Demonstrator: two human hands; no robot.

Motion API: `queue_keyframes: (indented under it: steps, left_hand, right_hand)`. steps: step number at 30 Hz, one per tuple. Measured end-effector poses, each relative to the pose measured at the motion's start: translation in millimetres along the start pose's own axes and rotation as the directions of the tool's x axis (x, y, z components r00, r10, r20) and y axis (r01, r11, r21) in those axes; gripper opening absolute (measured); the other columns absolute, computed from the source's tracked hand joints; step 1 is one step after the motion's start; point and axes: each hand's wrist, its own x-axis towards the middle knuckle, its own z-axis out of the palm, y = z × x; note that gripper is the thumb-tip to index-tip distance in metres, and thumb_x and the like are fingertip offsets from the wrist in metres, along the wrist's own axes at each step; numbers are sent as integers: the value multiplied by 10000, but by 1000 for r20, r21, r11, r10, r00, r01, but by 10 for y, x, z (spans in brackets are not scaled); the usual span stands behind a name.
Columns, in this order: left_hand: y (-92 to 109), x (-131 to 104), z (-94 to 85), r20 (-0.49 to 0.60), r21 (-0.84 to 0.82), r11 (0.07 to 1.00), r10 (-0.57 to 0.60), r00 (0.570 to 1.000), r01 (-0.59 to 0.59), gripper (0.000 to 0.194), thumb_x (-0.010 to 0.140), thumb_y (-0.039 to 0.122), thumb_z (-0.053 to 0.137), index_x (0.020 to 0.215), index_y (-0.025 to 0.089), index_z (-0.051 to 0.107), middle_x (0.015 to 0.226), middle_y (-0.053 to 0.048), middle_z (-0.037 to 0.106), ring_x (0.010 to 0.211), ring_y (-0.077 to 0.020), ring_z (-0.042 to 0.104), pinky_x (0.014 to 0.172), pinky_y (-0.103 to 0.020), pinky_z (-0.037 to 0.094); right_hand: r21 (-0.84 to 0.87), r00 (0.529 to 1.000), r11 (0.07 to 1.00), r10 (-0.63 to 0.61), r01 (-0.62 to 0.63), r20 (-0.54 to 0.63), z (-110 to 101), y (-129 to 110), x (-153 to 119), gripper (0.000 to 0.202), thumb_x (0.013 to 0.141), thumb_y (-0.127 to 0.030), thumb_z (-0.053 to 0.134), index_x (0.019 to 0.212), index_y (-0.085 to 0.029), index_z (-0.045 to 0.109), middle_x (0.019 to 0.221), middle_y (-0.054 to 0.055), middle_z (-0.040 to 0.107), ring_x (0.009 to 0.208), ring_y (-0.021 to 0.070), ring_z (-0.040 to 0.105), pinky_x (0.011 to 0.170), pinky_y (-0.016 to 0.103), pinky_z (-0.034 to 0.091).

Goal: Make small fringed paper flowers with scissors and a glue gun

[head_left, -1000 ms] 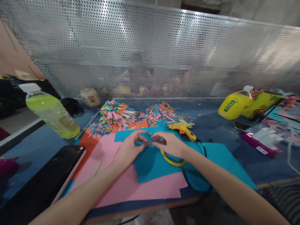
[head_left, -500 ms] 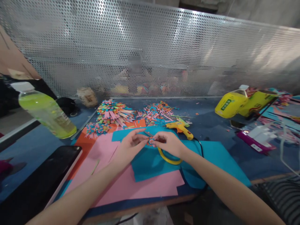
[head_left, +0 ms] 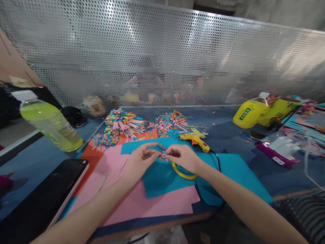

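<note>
Both hands meet over blue paper sheets (head_left: 166,183) and pinch a small round paper flower (head_left: 164,156), orange, blue and pink. My left hand (head_left: 144,157) grips its left edge between thumb and forefinger. On the other side, my right hand (head_left: 184,156) holds it with the fingertips, which hide part of it. Below the right hand lie scissors with a yellow handle (head_left: 186,175); a bit of blade shows between the hands. A yellow glue gun (head_left: 195,139) rests just beyond. Pink paper (head_left: 152,203) spreads under my forearms.
Strips of cut paper (head_left: 124,123) and a scrap heap (head_left: 170,122) lie behind the hands. At left are a bottle of green drink (head_left: 50,122) and a black phone-like slab (head_left: 45,196). A yellow bottle (head_left: 251,110) and purple power strip (head_left: 276,154) stand right. Perforated metal (head_left: 162,51) closes the back.
The flower has turned slightly between my fingers, showing more of its face. My hands stay in nearly the same place.
</note>
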Motion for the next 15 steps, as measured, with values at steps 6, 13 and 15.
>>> queue_keyframes:
  steps: [6,13,15]
  left_hand:
    - [-14,-9,7,-4,-43,999,-13,1000,12,351,712,325,632,1025,179,568,774,-27,697,732,-158,647,670,-245,480]
    - [-14,-30,18,10,17,1000,23,1000,-23,369,724,361,615,1044,182,567,817,-44,706,774,-180,654,689,-266,484]
    - [-7,-33,18,5,29,999,27,1000,-27,356,747,369,587,1052,186,568,855,-52,706,801,-184,652,704,-273,483]
  right_hand:
    - [-30,1000,1000,-3,3,-5,-4,-15,-3,280,747,-418,596,775,-140,603,705,36,633,641,130,577,572,219,441]
    - [-25,1000,1000,-7,6,-30,-9,-27,-4,283,740,-419,601,752,-137,594,685,33,625,621,124,571,554,213,435]
    - [-12,999,1000,-12,11,-38,-13,-37,-3,280,739,-419,603,729,-139,584,678,32,622,620,124,571,560,217,438]
